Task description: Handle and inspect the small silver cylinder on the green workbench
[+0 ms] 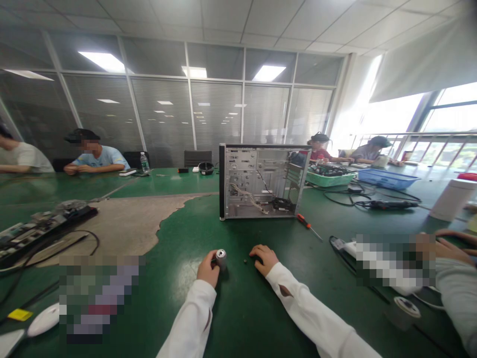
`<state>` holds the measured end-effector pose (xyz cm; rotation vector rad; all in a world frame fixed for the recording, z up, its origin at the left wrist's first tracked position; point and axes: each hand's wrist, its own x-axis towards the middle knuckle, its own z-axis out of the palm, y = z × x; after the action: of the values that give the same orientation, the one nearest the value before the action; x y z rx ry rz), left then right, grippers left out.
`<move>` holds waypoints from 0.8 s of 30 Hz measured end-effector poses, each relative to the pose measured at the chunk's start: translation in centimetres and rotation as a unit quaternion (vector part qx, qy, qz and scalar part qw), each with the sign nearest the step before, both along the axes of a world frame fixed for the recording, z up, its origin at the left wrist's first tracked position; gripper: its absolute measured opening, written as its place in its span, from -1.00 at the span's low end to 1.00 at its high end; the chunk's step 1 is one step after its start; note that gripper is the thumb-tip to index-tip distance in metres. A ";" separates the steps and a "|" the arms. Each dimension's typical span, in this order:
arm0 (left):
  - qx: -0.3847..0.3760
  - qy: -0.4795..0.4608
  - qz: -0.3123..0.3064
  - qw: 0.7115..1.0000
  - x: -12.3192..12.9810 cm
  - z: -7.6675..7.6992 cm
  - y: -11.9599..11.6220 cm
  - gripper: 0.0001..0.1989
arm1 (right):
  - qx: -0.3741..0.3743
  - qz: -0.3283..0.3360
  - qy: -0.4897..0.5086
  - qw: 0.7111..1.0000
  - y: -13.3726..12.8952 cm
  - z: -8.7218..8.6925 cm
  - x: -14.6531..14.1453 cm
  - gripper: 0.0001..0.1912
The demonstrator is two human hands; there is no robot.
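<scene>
My left hand (208,270) is wrapped round a small grey cylinder (221,262) with a pale top and a dark hole in it. It stands upright at the green table's surface. My right hand (265,259) rests on the table with its fingers apart, holding nothing. Close to its fingertips lies a tiny dark piece (245,261), too small to name, apart from the hand. Beyond both hands stands an opened computer case (261,184), its inside bare metal with loose cables. A screwdriver (308,225) with an orange and black handle lies by its right lower corner.
At left lie a power strip (48,226) and cables. A co-worker's arm (454,283) reaches in from the right, near a pixelated white object (395,263) and a round container (404,313). Green (331,179) and blue baskets (389,180) stand farther back, with people around the table.
</scene>
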<state>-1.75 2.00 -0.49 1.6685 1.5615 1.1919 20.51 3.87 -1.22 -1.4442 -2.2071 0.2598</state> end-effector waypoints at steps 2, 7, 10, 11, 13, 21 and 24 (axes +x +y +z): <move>-0.001 0.006 -0.001 1.000 0.1 0.3 -0.1 -0.57 | -0.001 0.000 0.000 1.000 0.1 0.0 0.0 -0.66; 0.001 0.022 0.006 1.000 0.1 -0.1 0.3 -0.57 | 0.003 0.001 0.010 1.000 0.3 -0.2 0.0 -0.66; 0.015 0.010 0.010 1.000 0.0 -0.7 0.7 -0.56 | 0.009 0.004 0.014 1.000 0.2 -0.1 0.1 -0.67; 0.019 0.002 0.013 1.000 -0.1 -0.8 0.8 -0.56 | 0.011 0.004 0.016 1.000 0.2 -0.1 0.1 -0.67; 0.023 -0.013 0.019 0.999 -0.1 -1.0 0.8 -0.57 | 0.015 0.003 0.020 1.000 0.0 -0.1 0.1 -0.66; 0.021 -0.046 0.054 0.997 0.2 -0.8 0.3 -0.61 | 0.047 -0.001 0.042 0.998 -0.4 -0.3 0.0 -0.59; 0.013 -0.049 0.050 0.997 0.2 -0.6 0.1 -0.60 | 0.066 -0.004 0.056 0.996 -0.9 0.0 0.0 -0.56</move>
<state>-1.55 2.12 -1.08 1.5404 1.5912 1.3296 20.50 2.98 -1.26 -1.3343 -2.0879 0.1853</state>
